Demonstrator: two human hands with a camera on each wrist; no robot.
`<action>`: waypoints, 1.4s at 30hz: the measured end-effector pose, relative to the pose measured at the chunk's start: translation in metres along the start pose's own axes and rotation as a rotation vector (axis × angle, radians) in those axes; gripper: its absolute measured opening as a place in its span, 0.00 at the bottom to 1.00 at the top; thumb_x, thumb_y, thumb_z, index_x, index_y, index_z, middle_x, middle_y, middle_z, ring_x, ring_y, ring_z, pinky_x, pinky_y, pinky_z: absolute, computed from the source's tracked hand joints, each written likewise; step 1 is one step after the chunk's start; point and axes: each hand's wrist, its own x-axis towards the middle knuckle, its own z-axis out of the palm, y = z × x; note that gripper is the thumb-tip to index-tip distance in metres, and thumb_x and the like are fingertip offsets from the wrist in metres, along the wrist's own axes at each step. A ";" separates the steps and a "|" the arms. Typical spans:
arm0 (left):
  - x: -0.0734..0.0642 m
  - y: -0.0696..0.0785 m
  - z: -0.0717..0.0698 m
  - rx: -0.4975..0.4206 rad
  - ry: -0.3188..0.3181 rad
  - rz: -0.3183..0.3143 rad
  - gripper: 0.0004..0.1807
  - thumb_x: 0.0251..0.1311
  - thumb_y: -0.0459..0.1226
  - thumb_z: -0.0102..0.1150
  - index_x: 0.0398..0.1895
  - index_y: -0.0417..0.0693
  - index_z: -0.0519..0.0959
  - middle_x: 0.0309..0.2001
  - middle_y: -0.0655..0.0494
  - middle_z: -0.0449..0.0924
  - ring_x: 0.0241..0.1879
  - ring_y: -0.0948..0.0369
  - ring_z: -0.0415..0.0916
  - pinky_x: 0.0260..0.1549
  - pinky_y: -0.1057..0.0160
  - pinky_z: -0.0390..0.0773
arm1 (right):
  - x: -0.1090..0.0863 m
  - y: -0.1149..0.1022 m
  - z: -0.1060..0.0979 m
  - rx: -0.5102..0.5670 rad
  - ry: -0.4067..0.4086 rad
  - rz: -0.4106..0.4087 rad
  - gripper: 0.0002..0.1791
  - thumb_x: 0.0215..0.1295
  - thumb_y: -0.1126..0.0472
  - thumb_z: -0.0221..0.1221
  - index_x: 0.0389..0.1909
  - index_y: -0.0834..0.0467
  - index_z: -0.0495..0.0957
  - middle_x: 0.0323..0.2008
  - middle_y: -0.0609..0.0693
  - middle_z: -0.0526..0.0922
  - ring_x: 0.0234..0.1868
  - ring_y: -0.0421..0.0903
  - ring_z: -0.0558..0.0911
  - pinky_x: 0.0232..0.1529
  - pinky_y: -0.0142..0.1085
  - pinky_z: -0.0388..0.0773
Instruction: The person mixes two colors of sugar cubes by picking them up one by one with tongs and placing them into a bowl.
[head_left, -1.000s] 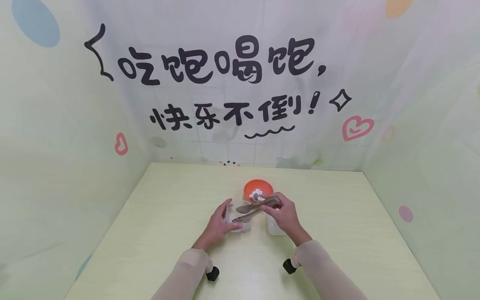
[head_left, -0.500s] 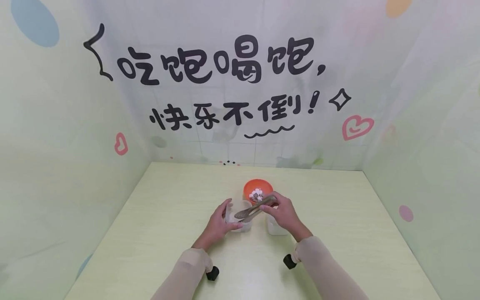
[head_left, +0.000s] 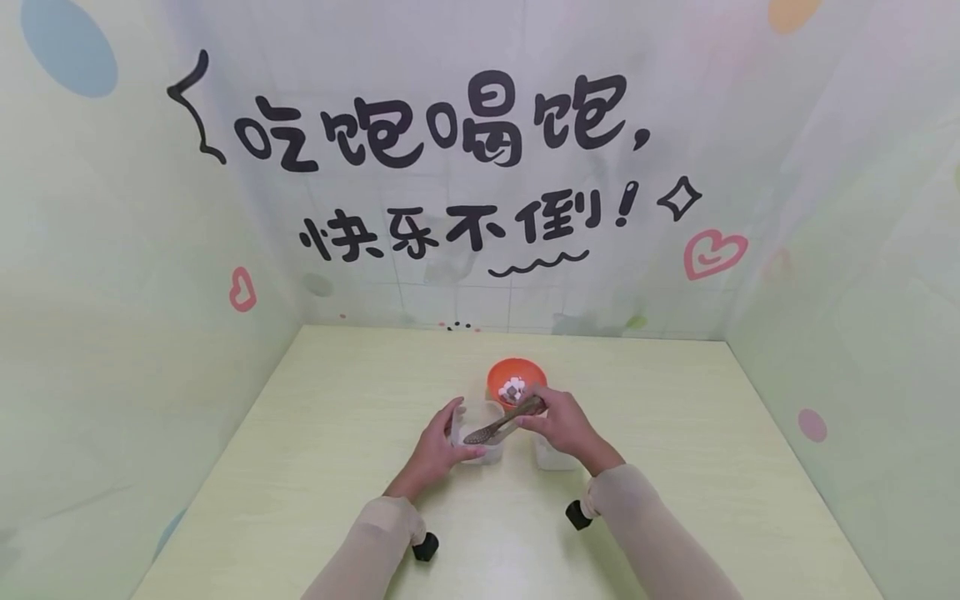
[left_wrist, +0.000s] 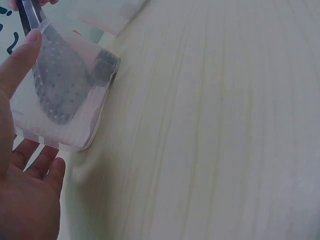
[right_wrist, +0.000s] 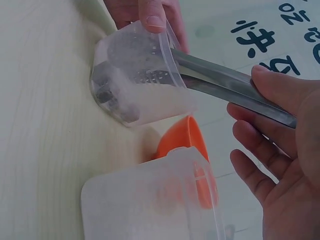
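My left hand [head_left: 435, 446] holds a clear plastic container [head_left: 489, 456], thumb at the near rim and fingers round the outer side. Metal tongs [right_wrist: 227, 85] with perforated heads are pinched in my right hand [head_left: 566, 425]. Their arms lie nearly together and the heads reach down inside the container. Through its wall, several dark grey cubes [right_wrist: 106, 90] show at the bottom, close to the tong heads. Whether the tongs grip a cube, I cannot tell.
An orange bowl [head_left: 517, 367] with white and grey pieces in it stands just behind the container. Another clear plastic container [right_wrist: 135, 200] sits to the right, partly under my right hand. A printed cloth wall [head_left: 480, 292] closes off the table's back.
The tongs' arms, spread apart a second ago, have come together. Their heads have dipped lower into the container, and my right hand has shifted slightly. The left hand stays in place.
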 end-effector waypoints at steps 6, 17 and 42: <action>0.000 -0.002 -0.001 0.004 0.002 0.001 0.57 0.41 0.52 0.77 0.75 0.55 0.56 0.72 0.47 0.59 0.70 0.47 0.56 0.66 0.44 0.59 | -0.001 -0.001 0.001 -0.011 0.012 -0.018 0.10 0.57 0.64 0.69 0.36 0.50 0.78 0.30 0.39 0.81 0.35 0.43 0.78 0.36 0.39 0.75; 0.000 -0.002 0.000 0.009 0.004 0.003 0.56 0.42 0.49 0.78 0.75 0.55 0.56 0.71 0.47 0.60 0.69 0.47 0.57 0.66 0.44 0.59 | 0.002 -0.001 -0.003 0.007 0.004 -0.028 0.10 0.58 0.64 0.68 0.36 0.51 0.78 0.32 0.41 0.80 0.37 0.43 0.78 0.39 0.41 0.75; 0.000 -0.004 0.000 0.008 0.011 0.018 0.58 0.39 0.52 0.78 0.75 0.54 0.57 0.71 0.47 0.60 0.69 0.47 0.58 0.65 0.43 0.60 | 0.007 -0.023 -0.006 -0.078 -0.115 0.047 0.07 0.61 0.62 0.66 0.36 0.53 0.77 0.32 0.43 0.81 0.34 0.43 0.79 0.33 0.37 0.79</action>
